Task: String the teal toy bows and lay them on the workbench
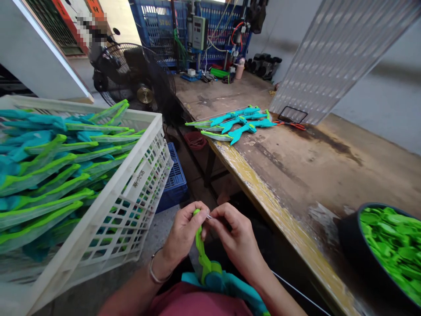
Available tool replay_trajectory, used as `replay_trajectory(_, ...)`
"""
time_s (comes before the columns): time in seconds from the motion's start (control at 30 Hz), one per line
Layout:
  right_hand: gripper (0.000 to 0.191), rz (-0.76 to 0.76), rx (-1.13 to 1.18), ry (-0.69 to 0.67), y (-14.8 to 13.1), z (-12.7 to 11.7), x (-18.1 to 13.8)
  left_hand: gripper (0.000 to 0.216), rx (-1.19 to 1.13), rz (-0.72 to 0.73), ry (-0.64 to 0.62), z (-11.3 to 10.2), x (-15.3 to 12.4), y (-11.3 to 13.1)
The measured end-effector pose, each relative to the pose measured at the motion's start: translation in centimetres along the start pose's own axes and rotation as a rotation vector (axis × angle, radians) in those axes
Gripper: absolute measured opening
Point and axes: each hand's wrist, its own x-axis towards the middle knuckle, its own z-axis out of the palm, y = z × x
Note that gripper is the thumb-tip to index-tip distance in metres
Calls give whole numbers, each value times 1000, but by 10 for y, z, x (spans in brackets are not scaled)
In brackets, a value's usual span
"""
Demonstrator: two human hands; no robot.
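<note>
Close to my body is a toy bow (205,263) with a lime green limb and a turquoise middle, its lower part lying against my lap. My left hand (186,230) is closed around the tip of the green limb. Right beside it, my right hand (238,239) pinches a thin white string (209,216) at that tip. The string's exact path between the fingertips is hidden. A white cord (296,292) runs off to the lower right below my right forearm.
At left stands a white plastic crate (144,175) heaped with turquoise and green bow parts (59,162). Several strung bows (241,123) lie on the wooden table (296,175) beside red-handled pliers (296,126). A black tub (351,237) holds green pieces (394,245). A large fan (141,74) stands behind.
</note>
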Motion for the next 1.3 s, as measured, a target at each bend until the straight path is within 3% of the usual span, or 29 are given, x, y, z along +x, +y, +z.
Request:
replay_trajectory(0.1, 16, 5, 43, 7, -1, -4, 0, 31, -28, -5, -15, 0, 2, -2)
replay_trajectory(0.33, 16, -278, -92, 14, 9, 0, 5, 28, -210, -60, -96, -2, 6, -6)
replay_trajectory(0.5, 13, -219, -91, 40, 10, -2, 8, 27, -206, -62, -56, -2, 6, -9)
replay_trajectory(0.77, 13, -243, -124, 57, 10, 2, 5, 27, -164, -13, -148, -5, 6, -6)
replay_trajectory(1.03, 16, -518, -589, 124, 12, 4, 4, 30, -245, -81, -63, 0, 8, -12)
replay_trajectory(1.17, 20, -550, -750, 137, 12, 7, 4, 34, -234, -119, -16, 2, 8, -12)
replay_trajectory(1.3, 21, -543, -771, 148, 12, 6, 3, 35, -193, -124, -5, 1, 7, -12)
